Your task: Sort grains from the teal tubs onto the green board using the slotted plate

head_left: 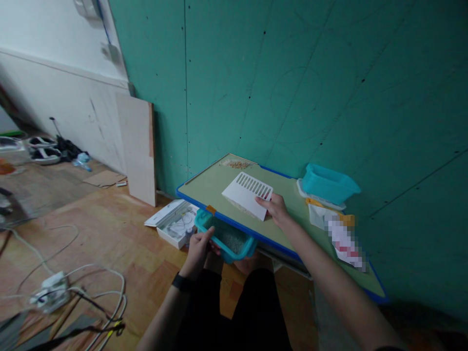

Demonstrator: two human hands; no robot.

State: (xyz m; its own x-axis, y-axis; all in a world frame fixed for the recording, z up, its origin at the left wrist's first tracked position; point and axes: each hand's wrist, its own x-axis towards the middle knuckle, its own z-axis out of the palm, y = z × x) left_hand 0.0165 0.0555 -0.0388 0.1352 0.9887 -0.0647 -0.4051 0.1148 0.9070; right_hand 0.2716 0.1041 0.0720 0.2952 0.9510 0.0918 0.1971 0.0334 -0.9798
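My left hand (199, 248) grips the near rim of a teal plastic tub (224, 237) held just below the front edge of a small green table (204, 185) with a blue border. The tub holds pale grains. My right hand (276, 208) pinches the corner of a white slotted plastic card (246, 194) lying tilted on the tabletop, with some white grains under its near edge. A small heap of brown grains (238, 165) lies at the table's far corner.
A second teal tub (327, 183) sits on a white lid at the table's back right, beside yellow and white packets (331, 222). An open white box (174, 223) lies on the wooden floor, a power strip with cables (51, 292) at left. The green wall stands close behind.
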